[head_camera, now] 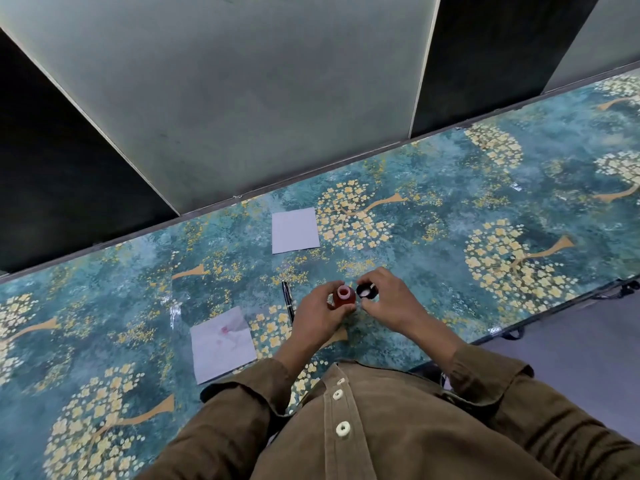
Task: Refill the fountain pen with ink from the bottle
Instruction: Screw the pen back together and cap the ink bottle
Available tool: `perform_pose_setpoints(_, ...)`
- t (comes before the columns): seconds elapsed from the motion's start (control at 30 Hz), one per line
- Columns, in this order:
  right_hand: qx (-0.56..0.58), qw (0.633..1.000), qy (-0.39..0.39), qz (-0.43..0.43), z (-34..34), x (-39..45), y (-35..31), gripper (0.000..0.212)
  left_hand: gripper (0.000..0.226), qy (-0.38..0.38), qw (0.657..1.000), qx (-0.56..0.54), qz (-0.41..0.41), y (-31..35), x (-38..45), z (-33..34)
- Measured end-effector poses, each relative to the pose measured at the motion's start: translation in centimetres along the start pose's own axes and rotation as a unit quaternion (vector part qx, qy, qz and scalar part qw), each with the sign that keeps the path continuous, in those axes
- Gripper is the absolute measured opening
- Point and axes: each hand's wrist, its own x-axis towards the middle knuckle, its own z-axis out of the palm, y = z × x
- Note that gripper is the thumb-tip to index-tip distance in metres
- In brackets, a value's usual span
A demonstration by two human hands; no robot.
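A small ink bottle (pixel 344 295) with reddish ink stands upright on the table, its pink mouth uncovered. My left hand (pixel 320 315) grips it around the body. Just to its right, my right hand (pixel 382 299) holds the black bottle cap (pixel 367 291), its white inner side facing up. A black fountain pen (pixel 288 301) lies on the table to the left of the bottle, partly hidden behind my left hand.
A paper sheet with red ink stains (pixel 223 342) lies at the near left. A clean paper sheet (pixel 295 230) lies farther back. The table (pixel 485 209) has a teal floral cover; a wall panel runs along its far edge.
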Motion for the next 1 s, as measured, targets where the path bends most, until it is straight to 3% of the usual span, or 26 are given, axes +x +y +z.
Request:
perform_pose_setpoints(0.23,-0.052,0.994,-0.044,-0.09,-0.9,0.7,-1.1,0.04,0.038,0.019,0.999,-0.033,-0.02,0.3,0.1,0.1)
perform_pose_setpoints(0.57,-0.023,0.982,-0.093,-0.161,-1.1,2.4,-2.0,0.022,0.042,0.034,0.997,-0.047,-0.044,0.0,0.0,0.4)
perform_pose_setpoints(0.83,-0.043,0.983,-0.101,-0.149,-1.0,3.4,-2.3,0.013,0.04,0.029,0.996,-0.067,-0.05,-0.2,0.3,0.4)
perform_pose_setpoints(1.0,-0.059,0.989,-0.083,-0.112,-0.6,3.6,-1.7,0.036,0.046,0.017,0.995,-0.08,-0.056,-0.4,0.3,0.4)
